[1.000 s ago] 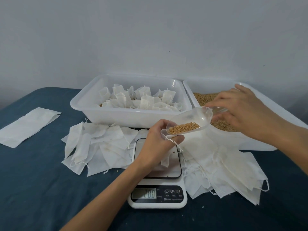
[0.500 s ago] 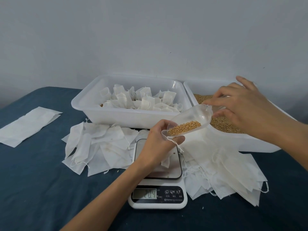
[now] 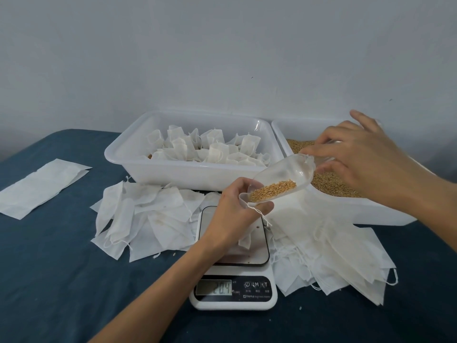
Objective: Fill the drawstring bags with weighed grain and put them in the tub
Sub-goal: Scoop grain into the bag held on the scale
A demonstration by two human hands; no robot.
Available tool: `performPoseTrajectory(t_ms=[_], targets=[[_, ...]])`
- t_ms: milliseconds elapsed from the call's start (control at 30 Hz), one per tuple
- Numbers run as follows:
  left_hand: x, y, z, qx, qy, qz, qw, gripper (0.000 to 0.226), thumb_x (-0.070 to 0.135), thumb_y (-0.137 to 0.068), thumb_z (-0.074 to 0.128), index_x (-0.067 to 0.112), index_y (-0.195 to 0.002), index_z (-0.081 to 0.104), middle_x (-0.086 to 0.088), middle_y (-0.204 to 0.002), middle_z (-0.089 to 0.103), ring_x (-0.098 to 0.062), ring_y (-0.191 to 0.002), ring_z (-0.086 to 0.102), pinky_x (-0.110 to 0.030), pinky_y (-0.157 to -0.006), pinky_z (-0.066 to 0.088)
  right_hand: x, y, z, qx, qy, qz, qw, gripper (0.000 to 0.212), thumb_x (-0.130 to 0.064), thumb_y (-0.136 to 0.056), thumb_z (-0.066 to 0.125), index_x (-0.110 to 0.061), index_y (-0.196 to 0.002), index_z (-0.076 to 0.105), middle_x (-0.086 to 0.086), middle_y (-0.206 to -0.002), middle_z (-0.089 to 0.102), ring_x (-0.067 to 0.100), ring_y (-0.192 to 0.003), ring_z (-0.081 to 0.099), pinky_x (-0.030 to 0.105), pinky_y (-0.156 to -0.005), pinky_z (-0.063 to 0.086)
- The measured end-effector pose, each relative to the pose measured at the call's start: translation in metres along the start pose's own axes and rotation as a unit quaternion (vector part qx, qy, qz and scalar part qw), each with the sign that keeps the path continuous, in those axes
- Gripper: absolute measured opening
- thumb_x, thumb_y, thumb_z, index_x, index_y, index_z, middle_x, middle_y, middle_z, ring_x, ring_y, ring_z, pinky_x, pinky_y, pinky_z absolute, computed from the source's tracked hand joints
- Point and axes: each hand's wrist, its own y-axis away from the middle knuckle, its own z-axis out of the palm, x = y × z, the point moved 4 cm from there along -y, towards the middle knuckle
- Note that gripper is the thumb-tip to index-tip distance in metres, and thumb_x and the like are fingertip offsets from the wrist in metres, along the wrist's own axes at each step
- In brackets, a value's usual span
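My left hand (image 3: 233,214) grips a white drawstring bag (image 3: 244,240) above the scale (image 3: 233,266), holding its mouth under the scoop's lip. My right hand (image 3: 358,157) holds the handle of a clear plastic scoop (image 3: 284,177), tilted down to the left. Golden grain (image 3: 272,191) lies near the scoop's lower lip. The scale display (image 3: 214,287) reads about 20.4. A white tub (image 3: 173,173) at the back holds several filled bags. To its right a second white tub (image 3: 371,211) holds loose grain (image 3: 331,184).
Empty white bags lie in one pile (image 3: 146,219) left of the scale and in another pile (image 3: 333,253) to its right. A flat white sheet (image 3: 42,184) lies at the far left on the dark blue tablecloth (image 3: 61,280). A grey wall stands behind the tubs.
My right hand has lifted the scoop's handle end a little, tilting it more steeply toward the bag. The grain has slid nearer the lip. The display rose from about 20.0 to 20.4.
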Motion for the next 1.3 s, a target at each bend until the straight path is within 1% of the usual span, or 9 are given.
performPoseTrajectory(t_ms=[300, 433, 567, 667, 767, 900, 1100, 1233, 1300], targets=[[0.001, -0.001, -0.002, 0.012, -0.005, 0.002, 1.000, 0.028, 0.010, -0.087, 0.081, 0.019, -0.109, 0.066, 0.010, -0.104, 0.071, 0.000, -0.082, 0.067, -0.018, -0.075, 0.052, 0.009, 0.004, 0.017, -0.026, -0.039, 0.030, 0.998, 0.034, -0.015, -0.091, 0.072, -0.026, -0.122, 0.069, -0.004, -0.112, 0.066, 0.023, -0.111, 0.058, 0.044, -0.119, 0.016], [0.000, -0.001, -0.003, 0.015, 0.009, -0.004, 1.000, 0.028, 0.011, -0.087, 0.082, 0.021, -0.108, 0.067, 0.008, -0.101, 0.074, -0.002, -0.088, 0.070, -0.015, -0.072, 0.051, 0.014, 0.005, 0.030, -0.044, -0.130, 0.058, 0.989, 0.027, -0.015, -0.090, 0.074, -0.024, -0.114, 0.070, -0.011, -0.105, 0.065, 0.017, -0.105, 0.059, 0.038, -0.099, 0.040], [-0.002, -0.003, -0.006, 0.016, 0.012, -0.006, 1.000, 0.026, 0.013, -0.087, 0.083, 0.020, -0.108, 0.068, 0.009, -0.092, 0.072, -0.003, -0.090, 0.069, -0.024, -0.077, 0.052, 0.032, 0.009, 0.047, -0.047, -0.224, 0.130, 0.965, 0.023, -0.007, -0.088, 0.075, -0.022, -0.104, 0.071, -0.017, -0.097, 0.065, -0.007, -0.095, 0.058, 0.013, -0.079, 0.041], [-0.003, -0.005, -0.007, 0.013, 0.037, -0.007, 0.999, 0.025, 0.011, -0.088, 0.082, 0.017, -0.109, 0.069, 0.011, -0.090, 0.071, -0.003, -0.086, 0.068, -0.026, -0.080, 0.052, 0.058, 0.014, 0.062, -0.032, -0.255, 0.218, 0.941, 0.018, -0.014, -0.087, 0.077, -0.021, -0.101, 0.069, -0.018, -0.095, 0.066, 0.001, -0.096, 0.062, 0.025, -0.080, 0.044], [-0.003, -0.005, -0.008, 0.016, 0.053, -0.008, 0.998, 0.019, 0.017, -0.093, 0.079, 0.015, -0.110, 0.070, 0.006, -0.095, 0.071, -0.008, -0.090, 0.067, -0.032, -0.086, 0.053, 0.088, 0.020, 0.084, -0.046, -0.188, 0.293, 0.936, 0.023, -0.016, -0.089, 0.076, -0.013, -0.110, 0.067, 0.001, -0.105, 0.069, 0.023, -0.104, 0.063, 0.034, -0.086, 0.045], [-0.002, -0.004, -0.008, 0.019, 0.089, -0.013, 0.996, 0.011, 0.018, -0.104, 0.064, 0.010, -0.109, 0.069, -0.002, -0.090, 0.072, -0.013, -0.086, 0.066, -0.030, -0.084, 0.052, 0.117, 0.029, 0.111, -0.090, -0.127, 0.358, 0.921, 0.031, -0.017, -0.089, 0.076, -0.009, -0.117, 0.065, 0.012, -0.115, 0.069, 0.031, -0.103, 0.062, 0.038, -0.084, 0.047], [0.001, -0.005, -0.008, 0.018, 0.112, -0.039, 0.993, 0.022, 0.032, -0.105, 0.062, 0.012, -0.108, 0.069, -0.001, -0.091, 0.075, -0.015, -0.087, 0.067, -0.039, -0.087, 0.048, 0.124, 0.027, 0.121, -0.179, -0.089, 0.374, 0.906, 0.015, -0.015, -0.085, 0.080, -0.008, -0.095, 0.072, 0.016, -0.107, 0.070, 0.032, -0.092, 0.063, 0.041, -0.078, 0.051], [-0.001, -0.005, -0.011, -0.009, 0.116, -0.029, 0.993, 0.013, 0.015, -0.100, 0.067, 0.017, -0.113, 0.068, -0.006, -0.100, 0.078, -0.014, -0.093, 0.071, -0.036, -0.088, 0.048, 0.115, 0.025, 0.123, -0.279, -0.046, 0.362, 0.888, 0.026, -0.020, -0.087, 0.078, -0.009, -0.110, 0.074, 0.010, -0.114, 0.070, 0.028, -0.103, 0.064, 0.037, -0.088, 0.054], [-0.002, -0.005, -0.012, -0.023, 0.111, -0.023, 0.993, 0.028, 0.009, -0.090, 0.066, 0.017, -0.116, 0.067, -0.008, -0.103, 0.078, -0.016, -0.098, 0.071, -0.035, -0.089, 0.048, 0.106, 0.022, 0.113, -0.252, -0.010, 0.350, 0.902, 0.026, -0.016, -0.089, 0.073, -0.006, -0.114, 0.072, 0.012, -0.114, 0.070, 0.030, -0.102, 0.065, 0.038, -0.087, 0.055]])
